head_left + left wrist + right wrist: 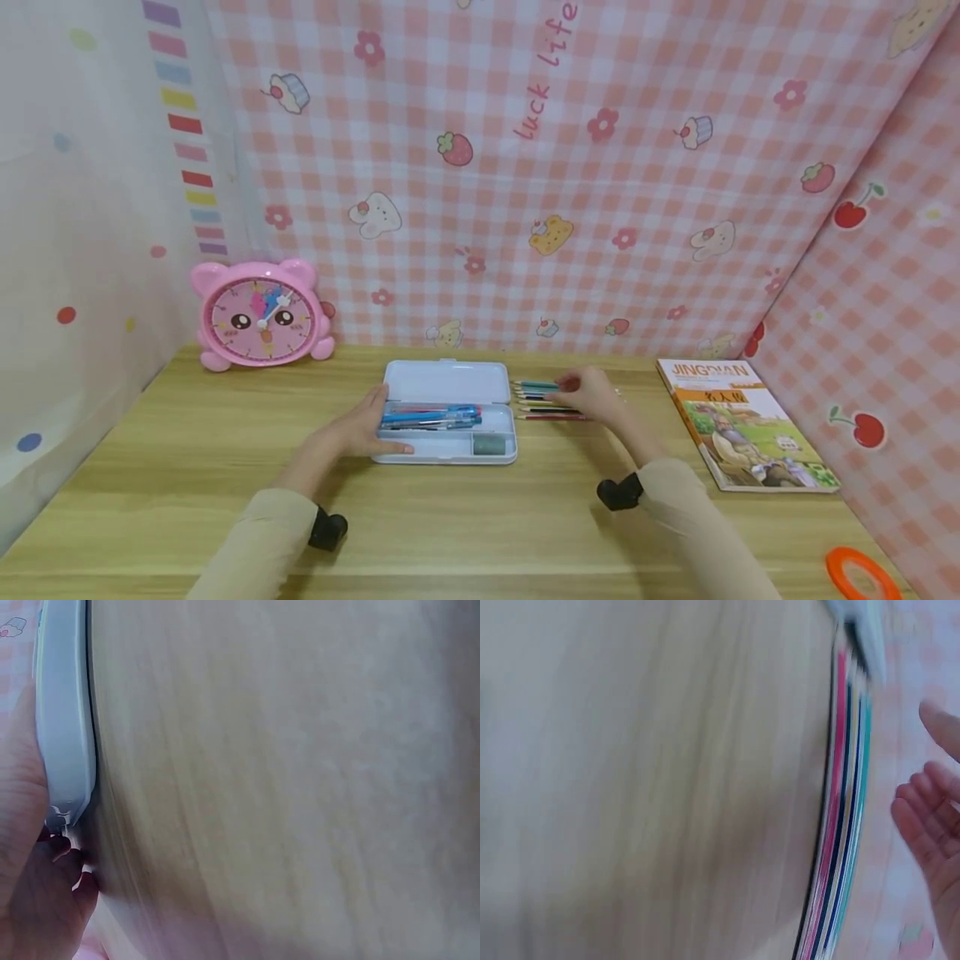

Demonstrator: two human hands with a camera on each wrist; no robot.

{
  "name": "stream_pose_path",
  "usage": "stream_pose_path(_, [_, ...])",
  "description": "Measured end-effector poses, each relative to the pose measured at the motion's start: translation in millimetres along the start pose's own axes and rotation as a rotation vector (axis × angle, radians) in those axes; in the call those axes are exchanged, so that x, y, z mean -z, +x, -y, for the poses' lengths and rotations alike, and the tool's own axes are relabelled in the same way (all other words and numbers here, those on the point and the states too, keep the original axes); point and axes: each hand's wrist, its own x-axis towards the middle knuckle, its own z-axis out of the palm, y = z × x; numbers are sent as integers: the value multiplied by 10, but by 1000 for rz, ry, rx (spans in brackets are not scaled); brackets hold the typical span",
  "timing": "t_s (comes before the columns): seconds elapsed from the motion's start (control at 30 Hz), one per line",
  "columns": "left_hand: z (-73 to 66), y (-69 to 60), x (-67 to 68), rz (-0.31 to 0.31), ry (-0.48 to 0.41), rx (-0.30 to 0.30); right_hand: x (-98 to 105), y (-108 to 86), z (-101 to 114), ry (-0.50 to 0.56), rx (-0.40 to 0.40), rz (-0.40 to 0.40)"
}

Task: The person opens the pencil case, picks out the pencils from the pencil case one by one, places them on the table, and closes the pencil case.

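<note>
A white pencil case (pixel 447 383) lies with its lid folded back on the table. Several blue pens (pixel 431 416) fill its long compartment, and a grey-green eraser (pixel 489 444) sits in the front one. My left hand (pixel 358 427) grips the case's left end, thumb along the front edge; the left wrist view shows the fingers (pixel 64 862) bent at the case's end. To the right, several coloured pencils (pixel 534 398) lie side by side. My right hand (pixel 592 396) is over their right ends; in the right wrist view it hovers apart from the pencils, thumb and fingers spread, holding nothing.
A pink clock (pixel 262 321) stands at the back left against the patterned cloth wall (pixel 487 192). On the right lies a book (pixel 750 429). An orange ring-shaped roll (pixel 843 571) is at the front right corner of the wooden table (pixel 465 525).
</note>
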Motion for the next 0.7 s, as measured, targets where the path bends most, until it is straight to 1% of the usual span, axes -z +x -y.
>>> stream_pose_path(0.1, [18, 3, -11, -9, 3, -16, -156, 141, 162, 86, -54, 21])
stream_pose_path(0.23, [33, 14, -39, -17, -20, -32, -307, 278, 337, 159, -148, -9])
stream_pose_path(0.37, [35, -12, -47, -21, -79, -41, -414, 372, 422, 200, -239, -38])
stream_pose_path(0.5, [37, -54, -31, -29, -104, -50, -478, 439, 462, 225, -279, -39])
stream_pose_path(0.6, [35, -60, -17, -38, -88, -46, -500, 477, 503, 236, -283, -40])
stream_pose_path(0.7, [36, -45, -4, -44, -63, -36, -521, 528, 536, 251, -307, -33])
